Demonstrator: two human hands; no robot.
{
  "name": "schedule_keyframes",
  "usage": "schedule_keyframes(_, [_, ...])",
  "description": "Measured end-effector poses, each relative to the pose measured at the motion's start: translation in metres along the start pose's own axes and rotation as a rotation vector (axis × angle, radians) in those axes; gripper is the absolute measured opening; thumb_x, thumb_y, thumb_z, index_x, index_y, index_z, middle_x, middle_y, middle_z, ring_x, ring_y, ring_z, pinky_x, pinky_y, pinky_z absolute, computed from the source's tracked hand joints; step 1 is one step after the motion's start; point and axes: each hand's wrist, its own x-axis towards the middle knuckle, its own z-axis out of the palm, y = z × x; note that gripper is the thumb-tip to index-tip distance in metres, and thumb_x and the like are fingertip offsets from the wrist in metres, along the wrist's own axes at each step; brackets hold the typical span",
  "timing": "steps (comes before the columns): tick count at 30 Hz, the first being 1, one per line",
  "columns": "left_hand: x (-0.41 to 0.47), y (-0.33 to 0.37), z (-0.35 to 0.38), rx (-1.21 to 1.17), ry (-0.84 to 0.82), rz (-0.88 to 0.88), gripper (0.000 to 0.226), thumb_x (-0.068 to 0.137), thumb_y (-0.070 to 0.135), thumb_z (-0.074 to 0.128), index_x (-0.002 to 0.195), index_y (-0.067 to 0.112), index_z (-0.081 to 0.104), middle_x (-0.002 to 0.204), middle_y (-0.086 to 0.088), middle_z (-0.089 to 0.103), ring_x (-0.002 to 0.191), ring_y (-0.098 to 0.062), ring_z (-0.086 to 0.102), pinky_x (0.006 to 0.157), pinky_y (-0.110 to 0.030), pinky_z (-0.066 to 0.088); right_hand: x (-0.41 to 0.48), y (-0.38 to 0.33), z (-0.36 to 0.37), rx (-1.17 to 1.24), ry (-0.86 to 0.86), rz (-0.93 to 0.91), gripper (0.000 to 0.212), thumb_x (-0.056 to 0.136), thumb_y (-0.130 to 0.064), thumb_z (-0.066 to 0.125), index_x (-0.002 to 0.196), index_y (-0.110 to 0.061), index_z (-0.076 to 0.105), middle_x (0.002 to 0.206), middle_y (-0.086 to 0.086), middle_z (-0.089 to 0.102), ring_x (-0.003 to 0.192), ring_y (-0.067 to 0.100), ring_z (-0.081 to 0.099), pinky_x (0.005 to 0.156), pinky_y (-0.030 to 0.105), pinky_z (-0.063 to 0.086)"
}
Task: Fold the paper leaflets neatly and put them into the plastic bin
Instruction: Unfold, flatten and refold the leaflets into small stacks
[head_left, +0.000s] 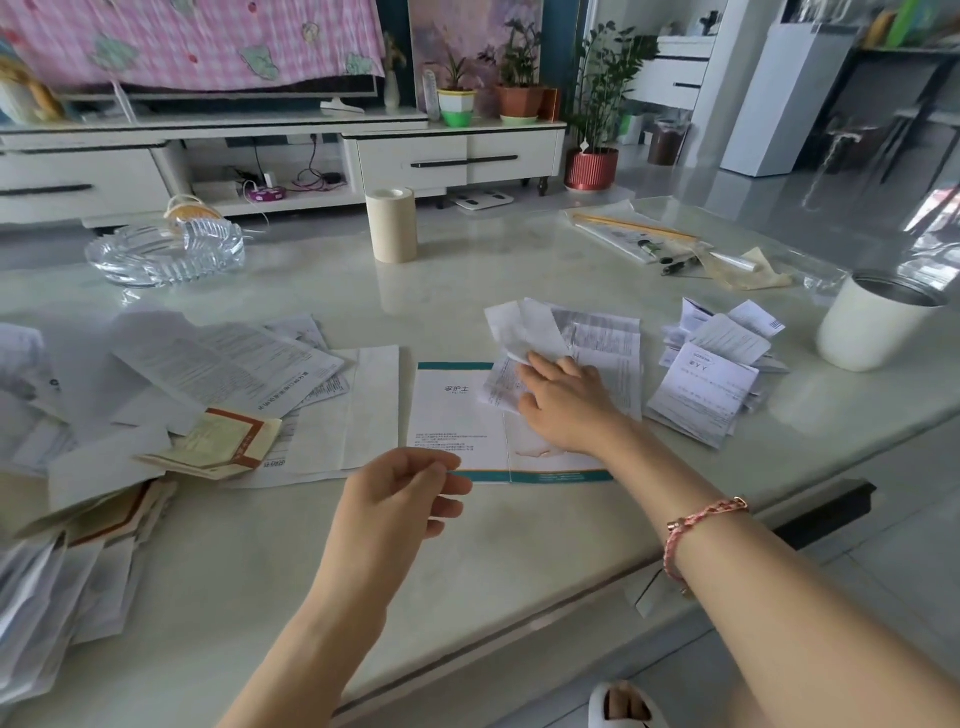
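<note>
My left grip hovers slack and empty; my right grip pinches a thin leaflet, which a one-handed tug might tear.

Bare forearms, and behind the right hand there's a pink braided bracelet with rose-gold clasp bits. White slipper at 5 o'clock.
</note>
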Motion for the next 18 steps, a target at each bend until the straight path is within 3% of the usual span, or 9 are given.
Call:
schedule_keyframes(3, [-0.001, 0.0, 0.0, 0.002, -0.002, 0.004, 0.021, 0.094, 0.006, 0.047, 0.086, 0.013, 0.065, 0.072, 0.002, 0.071, 0.06, -0.008, 0.061, 0.056, -0.016, 0.046, -0.002, -0.003, -0.002, 0.024, 0.087, -0.003, 0.047, 0.099, -0.025, 0.028, 0.142, -0.007, 0.03, 0.157, 0.001, 0.014, 0.138, 0.024, 0.019, 0.108, 0.038, 0.019])
schedule_keyframes(5, [-0.002, 0.0, -0.001, -0.015, 0.015, 0.01, 0.019, 0.094, 0.008, 0.049, 0.088, 0.014, 0.065, 0.08, 0.0, 0.072, 0.068, -0.012, 0.063, 0.061, -0.02, 0.048, -0.007, -0.006, -0.016, 0.145, 0.257, -0.029, 0.046, 0.095, -0.019, 0.041, 0.14, -0.006, 0.037, 0.152, 0.003, 0.027, 0.135, 0.023, 0.028, 0.107, 0.035, 0.022])
schedule_keyframes(7, [-0.001, 0.002, -0.003, -0.055, 0.045, 0.017, 0.015, 0.093, 0.011, 0.051, 0.092, 0.016, 0.065, 0.089, -0.001, 0.071, 0.079, -0.015, 0.064, 0.07, -0.027, 0.05, -0.017, -0.015, -0.036, 0.454, 0.495, -0.053, 0.038, 0.09, -0.007, 0.051, 0.127, -0.006, 0.053, 0.135, 0.006, 0.05, 0.12, 0.018, 0.047, 0.099, 0.023, 0.031])
schedule_keyframes(9, [0.001, 0.006, -0.002, -0.067, 0.046, 0.04, 0.015, 0.093, 0.017, 0.053, 0.105, 0.015, 0.062, 0.099, -0.001, 0.067, 0.091, -0.015, 0.063, 0.079, -0.031, 0.05, -0.035, -0.027, -0.053, 0.893, 0.597, -0.048, 0.026, 0.085, 0.002, 0.056, 0.106, -0.011, 0.065, 0.109, 0.001, 0.064, 0.09, 0.006, 0.058, 0.079, 0.011, 0.041])
schedule_keyframes(11, [0.0, 0.006, -0.004, -0.071, 0.043, 0.078, 0.024, 0.093, 0.026, 0.052, 0.116, 0.021, 0.055, 0.109, 0.004, 0.063, 0.1, -0.011, 0.06, 0.086, -0.032, 0.048, -0.058, -0.043, -0.061, 1.249, 0.483, -0.054, 0.027, 0.084, 0.002, 0.06, 0.103, -0.017, 0.06, 0.094, -0.002, 0.064, 0.074, 0.004, 0.057, 0.065, 0.011, 0.045])
schedule_keyframes(13, [-0.002, 0.007, -0.003, -0.092, -0.003, 0.109, 0.025, 0.091, 0.033, 0.051, 0.115, 0.026, 0.054, 0.109, 0.009, 0.063, 0.1, -0.006, 0.059, 0.092, -0.033, 0.045, -0.077, -0.055, -0.061, 1.458, 0.266, -0.049, 0.037, 0.083, 0.0, 0.063, 0.114, -0.018, 0.053, 0.091, 0.002, 0.066, 0.078, 0.011, 0.061, 0.068, 0.018, 0.049])
schedule_keyframes(15, [-0.005, 0.007, -0.003, -0.136, -0.095, 0.118, 0.024, 0.091, 0.034, 0.048, 0.11, 0.025, 0.059, 0.101, 0.011, 0.068, 0.095, -0.005, 0.062, 0.093, -0.034, 0.046, -0.084, -0.063, -0.058, 1.481, 0.123, -0.052, 0.045, 0.083, 0.001, 0.063, 0.121, -0.018, 0.048, 0.089, 0.003, 0.066, 0.082, 0.015, 0.061, 0.074, 0.024, 0.048])
schedule_keyframes(18, [-0.009, 0.004, -0.001, -0.229, -0.142, 0.118, 0.025, 0.096, 0.022, 0.043, 0.11, 0.018, 0.063, 0.101, 0.0, 0.072, 0.098, -0.015, 0.067, 0.086, -0.036, 0.055, -0.088, -0.071, -0.057, 1.344, 0.054, -0.077, 0.039, 0.085, -0.001, 0.062, 0.118, -0.018, 0.051, 0.085, -0.002, 0.063, 0.078, 0.013, 0.059, 0.067, 0.019, 0.048])
